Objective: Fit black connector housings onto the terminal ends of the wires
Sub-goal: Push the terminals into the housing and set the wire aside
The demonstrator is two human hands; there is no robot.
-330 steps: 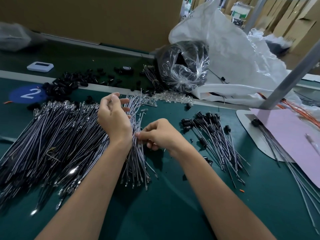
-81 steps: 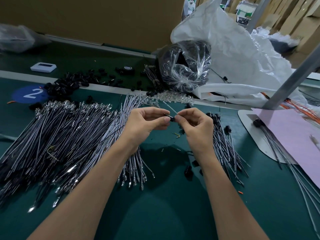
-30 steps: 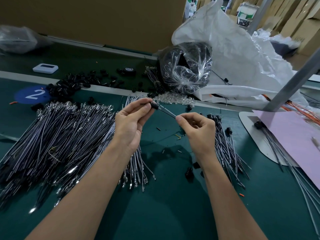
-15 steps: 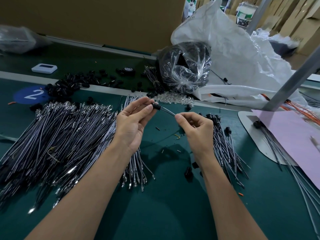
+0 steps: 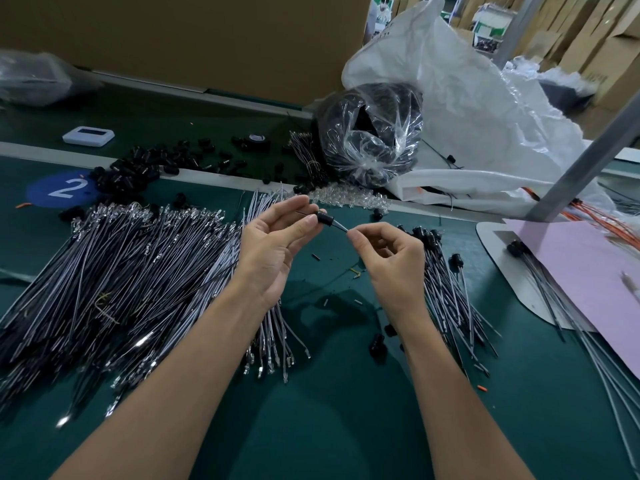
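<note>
Right above the middle of the frame, the left hand (image 5: 273,244) pinches a black housing (image 5: 325,218) between thumb and fingertips. The right hand (image 5: 391,261), fingers curled, pinches the thin wire (image 5: 341,226) coming out of that housing's right end. A pile of bare wires (image 5: 121,271) fills the left side of the green table (image 5: 346,427). Finished wires (image 5: 446,289) lie at right, and loose housings (image 5: 145,168) at upper left.

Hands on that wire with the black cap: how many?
2. The left hand pinches the black connector housing; the right hand pinches the wire just beside it. No other hands in view.
</note>
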